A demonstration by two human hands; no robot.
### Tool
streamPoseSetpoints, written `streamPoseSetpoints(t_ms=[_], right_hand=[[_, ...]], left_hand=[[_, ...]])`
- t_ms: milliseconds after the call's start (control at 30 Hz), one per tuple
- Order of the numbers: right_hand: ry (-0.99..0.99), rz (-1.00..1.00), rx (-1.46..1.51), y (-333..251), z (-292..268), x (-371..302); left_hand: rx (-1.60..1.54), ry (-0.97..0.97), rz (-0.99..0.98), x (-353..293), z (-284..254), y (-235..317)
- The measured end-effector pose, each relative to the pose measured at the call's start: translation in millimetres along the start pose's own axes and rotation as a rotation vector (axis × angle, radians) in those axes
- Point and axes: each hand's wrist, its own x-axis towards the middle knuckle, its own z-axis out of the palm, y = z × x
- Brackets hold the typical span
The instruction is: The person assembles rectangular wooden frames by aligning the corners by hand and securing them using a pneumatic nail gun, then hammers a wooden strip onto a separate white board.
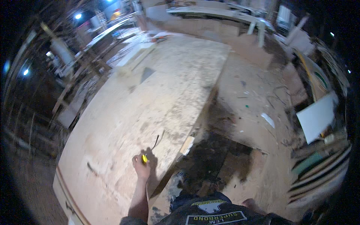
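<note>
My left hand reaches over a large pale wooden panel. Its fingers are closed around a small yellow tool, whose exact kind is too small to make out. Just beyond the hand, a thin dark strip or cord rises off the panel and casts a shadow. Of my right hand, only a blurred skin-toned patch shows beside my dark shirt; its fingers are hidden.
A long dark mark lies on the panel left of my hand. Scraps litter the dusty floor at right. Leaning boards and a white sheet stand along the right side. A long bench runs across the back.
</note>
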Motion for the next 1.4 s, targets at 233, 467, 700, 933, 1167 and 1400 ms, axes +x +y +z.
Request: streamPoseSetpoints(t_ms=[233, 467, 700, 933, 1167, 1400], right_hand=[[0.196, 0.177, -0.231, 24.6, -225.1, 213.0], [0.135, -0.168, -0.026, -250.0, -144.2, 297.7], [-0.213, -0.727, -0.436, -413.2, 59.9, 179.4], [-0.676, -0.464, -0.399, -497.6, 160.8, 110.6], [-0.761, -0.406, -0.377, -563.0, 214.7, 110.9], [-0.744, -0.313, -0.337, -587.6, 252.4, 111.6]], left_hand=[[-0.284, 0.28, -0.538, -217.5, -90.0, -49.2], [-0.882, 0.379, -0.966, -351.5, -180.9, -58.0], [-1.244, 0.321, -0.807, -437.3, -278.2, -122.6], [-1.243, 0.705, -0.826, -510.9, -389.2, -185.3], [-0.893, 1.2, -0.993, -547.1, -455.5, -256.0], [-0.254, 1.214, -1.265, -558.1, -534.7, -308.3]])
